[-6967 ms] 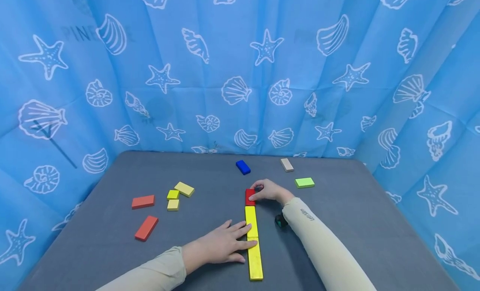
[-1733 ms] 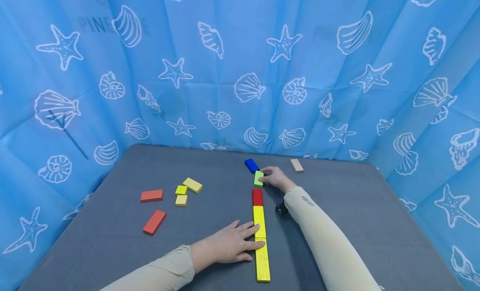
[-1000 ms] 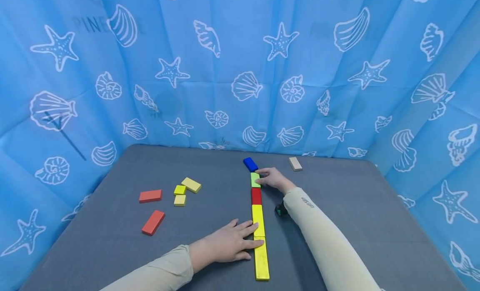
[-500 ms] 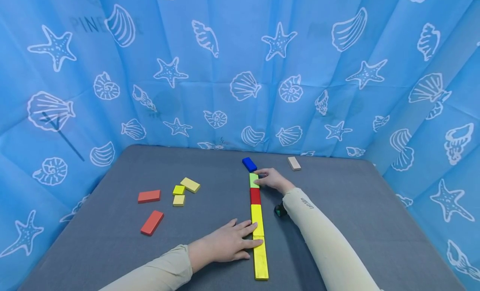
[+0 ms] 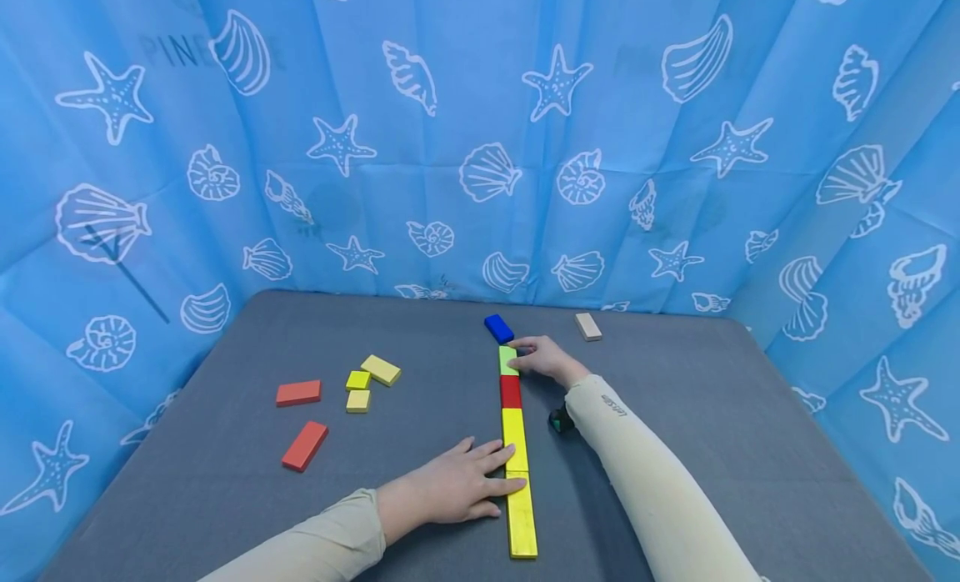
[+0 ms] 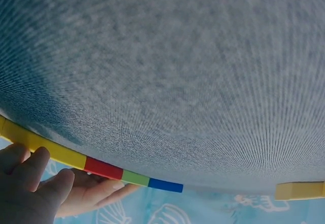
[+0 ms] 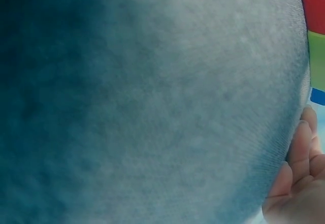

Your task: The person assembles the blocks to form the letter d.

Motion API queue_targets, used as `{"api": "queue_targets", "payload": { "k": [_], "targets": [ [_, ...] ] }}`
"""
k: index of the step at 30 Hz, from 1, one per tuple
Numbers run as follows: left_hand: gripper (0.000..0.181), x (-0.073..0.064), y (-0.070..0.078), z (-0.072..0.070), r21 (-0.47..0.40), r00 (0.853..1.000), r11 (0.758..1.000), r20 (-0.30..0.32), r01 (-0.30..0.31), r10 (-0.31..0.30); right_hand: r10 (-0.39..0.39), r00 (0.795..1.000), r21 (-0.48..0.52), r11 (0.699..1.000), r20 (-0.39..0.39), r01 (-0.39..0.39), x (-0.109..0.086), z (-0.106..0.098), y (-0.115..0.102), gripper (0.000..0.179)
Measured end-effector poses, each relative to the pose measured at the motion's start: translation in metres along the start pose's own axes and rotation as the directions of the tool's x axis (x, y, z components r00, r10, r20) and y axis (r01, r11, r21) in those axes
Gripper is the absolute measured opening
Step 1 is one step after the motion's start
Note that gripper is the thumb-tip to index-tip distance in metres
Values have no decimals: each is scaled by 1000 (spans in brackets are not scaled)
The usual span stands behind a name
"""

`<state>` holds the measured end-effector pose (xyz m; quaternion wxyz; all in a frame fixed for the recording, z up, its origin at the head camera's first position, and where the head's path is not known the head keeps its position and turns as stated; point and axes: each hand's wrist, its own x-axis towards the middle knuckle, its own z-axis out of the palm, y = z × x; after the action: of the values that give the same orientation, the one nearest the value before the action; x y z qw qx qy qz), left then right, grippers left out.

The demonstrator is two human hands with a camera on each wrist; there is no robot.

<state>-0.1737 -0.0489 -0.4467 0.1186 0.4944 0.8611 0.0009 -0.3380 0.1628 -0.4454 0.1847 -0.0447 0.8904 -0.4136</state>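
A straight row of blocks runs away from me: a near long yellow block (image 5: 522, 524), a farther yellow block (image 5: 513, 423), a red block (image 5: 510, 392) and a light green block (image 5: 506, 355) at the far end. My left hand (image 5: 442, 486) rests flat from the left, its outstretched fingertips on the two yellow blocks around their joint. My right hand (image 5: 546, 359) pinches the light green block, index finger at its far end and thumb on its near right side. Just beyond lies a blue block (image 5: 498, 328), set at a slant.
On the left are two orange-red blocks (image 5: 304, 446) and a cluster of small yellow and pale yellow blocks (image 5: 381, 370). A beige block (image 5: 588, 327) lies at the back right. Under my right forearm shows a small black object (image 5: 559, 419). A blue curtain (image 5: 420, 190) hangs behind the grey table (image 5: 420, 340).
Seven seconds ago my right hand was on the red block. Since then it has brought the light green block from the right to the red block's far end. Both hands have since stayed nearly still.
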Motion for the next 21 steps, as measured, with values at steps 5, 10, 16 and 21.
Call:
{"api": "queue_targets", "payload": {
  "k": [5, 10, 16, 21],
  "targets": [
    [53, 0, 0, -1, -8, 1000, 1000, 1, -3, 3, 7, 1000, -1, 1000, 8, -7, 0, -1, 2, 49],
    [53, 0, 1, -1, 6, 1000, 1000, -5, -4, 4, 2, 1000, 0, 1000, 19, -2, -4, -2, 3, 55],
    [53, -1, 3, -2, 22, 1000, 1000, -13, -2, 2, 4, 999, -34, 999, 36, -3, -17, -4, 7, 58],
    [52, -1, 4, -5, 55, 1000, 998, -18, 7, -6, -43, 998, -93, 995, 44, 47, -35, -7, 11, 55]
  ]
}}
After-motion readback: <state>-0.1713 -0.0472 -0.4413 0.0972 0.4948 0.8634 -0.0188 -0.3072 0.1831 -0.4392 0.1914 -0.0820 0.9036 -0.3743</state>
